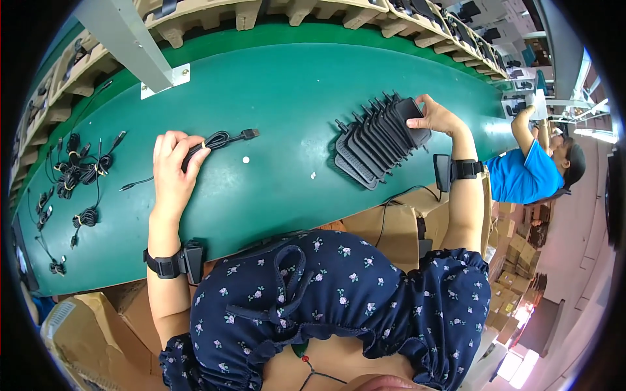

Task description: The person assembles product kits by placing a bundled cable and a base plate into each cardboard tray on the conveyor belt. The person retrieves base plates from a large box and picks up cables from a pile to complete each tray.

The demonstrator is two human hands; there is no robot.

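Note:
My left hand (pixel 176 159) is closed on a coiled black USB cable (pixel 218 139), tied in a bundle, just above the green table (pixel 274 195). Its USB plug points right, and the thin other end trails to the left. On the right, my right hand (pixel 437 117) grips the far end of a row of flat black devices (pixel 375 140) with short prongs along their sides. They stand on edge, packed closely and leaning on one another. Fingers are at the back of the last device and the thumb lies on its face; I cannot tell whether it is lifted.
Several bundled black cables (pixel 81 169) lie at the left of the table. Cardboard trays (pixel 300 12) run along the far edge, near a white metal post (pixel 124 45). Cardboard boxes (pixel 98 339) stand below the near edge. A person in a blue shirt (pixel 528 176) works at the right.

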